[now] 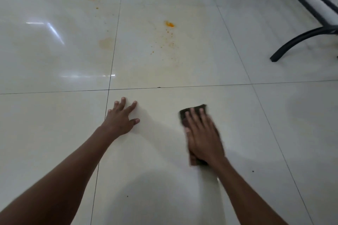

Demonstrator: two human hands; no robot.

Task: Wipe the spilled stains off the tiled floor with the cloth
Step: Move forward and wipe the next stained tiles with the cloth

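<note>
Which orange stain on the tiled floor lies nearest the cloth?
The bright orange blob with speckles trailing below it, on the tile directly beyond the dark cloth; the other orange spots lie farther left.

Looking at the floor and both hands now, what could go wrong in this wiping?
1. The orange stains and the paler smear lie on the tiles beyond the cloth, so they may be missed if wiping stays near.
2. The cloth is small and dark; it may spread the orange instead of lifting it.
3. The left hand rests flat on the glossy floor, while the right hand presses the cloth; on a wet tile the supporting hand could slip.
</note>
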